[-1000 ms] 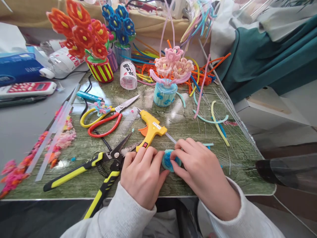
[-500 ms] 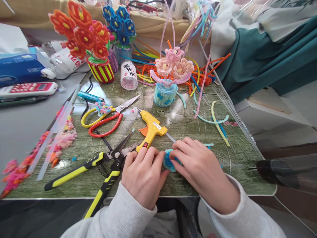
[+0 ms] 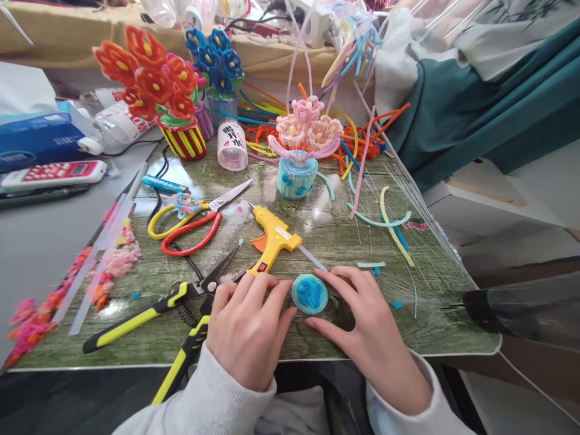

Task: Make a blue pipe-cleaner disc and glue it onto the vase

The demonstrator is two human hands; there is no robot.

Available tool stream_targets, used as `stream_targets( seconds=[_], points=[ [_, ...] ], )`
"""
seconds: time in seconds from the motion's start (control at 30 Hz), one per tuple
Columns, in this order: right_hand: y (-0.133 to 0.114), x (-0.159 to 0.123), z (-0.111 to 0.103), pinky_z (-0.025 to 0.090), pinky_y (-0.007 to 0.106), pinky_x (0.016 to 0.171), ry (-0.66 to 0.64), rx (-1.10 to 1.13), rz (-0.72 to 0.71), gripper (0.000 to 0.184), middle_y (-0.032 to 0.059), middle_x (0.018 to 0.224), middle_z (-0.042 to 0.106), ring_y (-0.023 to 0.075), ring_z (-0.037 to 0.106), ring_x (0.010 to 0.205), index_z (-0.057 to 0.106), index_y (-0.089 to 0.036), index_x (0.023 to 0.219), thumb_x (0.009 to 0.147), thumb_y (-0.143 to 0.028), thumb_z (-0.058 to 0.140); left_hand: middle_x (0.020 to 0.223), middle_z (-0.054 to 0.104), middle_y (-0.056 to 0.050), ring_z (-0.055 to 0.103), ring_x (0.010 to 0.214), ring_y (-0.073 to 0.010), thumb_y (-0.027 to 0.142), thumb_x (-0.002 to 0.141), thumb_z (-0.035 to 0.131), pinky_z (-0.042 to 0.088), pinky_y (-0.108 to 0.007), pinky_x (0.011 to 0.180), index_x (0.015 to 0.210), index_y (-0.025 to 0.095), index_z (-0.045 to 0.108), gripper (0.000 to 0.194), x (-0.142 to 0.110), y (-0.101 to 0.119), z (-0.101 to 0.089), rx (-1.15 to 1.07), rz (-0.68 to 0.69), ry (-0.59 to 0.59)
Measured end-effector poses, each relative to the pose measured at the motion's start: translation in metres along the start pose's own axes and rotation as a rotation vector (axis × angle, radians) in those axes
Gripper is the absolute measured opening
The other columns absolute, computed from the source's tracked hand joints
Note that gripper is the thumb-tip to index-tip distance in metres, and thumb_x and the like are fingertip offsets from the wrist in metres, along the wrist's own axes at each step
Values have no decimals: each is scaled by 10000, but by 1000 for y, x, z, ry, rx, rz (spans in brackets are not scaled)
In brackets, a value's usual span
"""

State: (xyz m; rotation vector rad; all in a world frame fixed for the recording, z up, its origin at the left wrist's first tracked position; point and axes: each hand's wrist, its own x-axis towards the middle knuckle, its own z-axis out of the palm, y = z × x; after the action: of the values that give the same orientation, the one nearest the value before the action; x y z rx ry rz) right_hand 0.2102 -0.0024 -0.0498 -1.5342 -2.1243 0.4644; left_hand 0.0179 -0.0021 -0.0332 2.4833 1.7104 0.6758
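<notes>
A small round cup with a ribbed light-blue rim and darker blue fill stands on the table between my hands. My left hand is at its left edge, thumb and forefinger apart; whether the fingertips touch the rim I cannot tell. On the other side, my right hand is spread open around the cup, thumb below and fingers above, clear of it. Just beyond my left fingers lies a yellow hot glue gun, a clear glue stick sticking out of its back.
Yellow-black pruning shears and red-yellow scissors lie left. Behind stand a pot of pink pipe-cleaner flowers, an orange flower pot and a clear bottle piece. Wires and pipe-cleaner pieces lie right.
My right hand has drawn back to the right and its fingers have spread off the blue cup, whose top now shows fully. My left fingers have eased slightly left. The view has shifted slightly.
</notes>
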Motion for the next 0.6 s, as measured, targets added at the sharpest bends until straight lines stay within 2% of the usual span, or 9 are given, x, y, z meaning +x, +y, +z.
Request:
stream_targets(
  seconds=[0.13, 0.3, 0.4, 0.5, 0.6],
  points=[
    [-2, 5, 6, 461, 431, 887, 49, 15, -6, 391, 85, 1090, 589, 270, 543, 1024, 589, -218, 1169, 807, -302, 711, 848, 685, -3, 599, 783, -186, 207, 915, 540, 328, -352, 697, 999, 204, 666, 151, -5, 1, -4, -54, -1, 98],
    [-7, 9, 4, 458, 413, 860, 133, -7, -51, 351, 88, 1068, 617, 262, 562, 986, 620, -201, 1117, 797, -315, 706, 820, 674, -7, 522, 670, -139, 143, 892, 575, 379, -293, 672, 993, 199, 639, 133, -19, 2, -11, -162, -16, 258],
    [-12, 10, 4, 450, 410, 859, 153, -55, -76, 371, 97, 1082, 624, 261, 566, 980, 629, -186, 1125, 788, -313, 714, 708, 653, 6, 523, 603, -127, 144, 909, 546, 368, -289, 619, 908, 183, 612, 77, -35, 2, -14, -176, 27, 244],
    [-17, 12, 6, 460, 387, 833, 143, -66, -80, 357, 91, 1059, 629, 254, 576, 966, 650, -196, 1098, 766, -300, 731, 542, 558, 30, 465, 488, -114, 148, 934, 481, 330, -293, 540, 654, 192, 540, 290, -52, 5, -17, -119, 103, 173],
    [-21, 12, 4, 470, 393, 822, 177, -66, -82, 431, 86, 1020, 632, 269, 580, 970, 652, -213, 1118, 728, -354, 770, 474, 519, 39, 455, 433, -98, 148, 945, 439, 328, -290, 526, 547, 196, 484, 403, -62, 9, -26, -120, 129, 86]
  ],
)
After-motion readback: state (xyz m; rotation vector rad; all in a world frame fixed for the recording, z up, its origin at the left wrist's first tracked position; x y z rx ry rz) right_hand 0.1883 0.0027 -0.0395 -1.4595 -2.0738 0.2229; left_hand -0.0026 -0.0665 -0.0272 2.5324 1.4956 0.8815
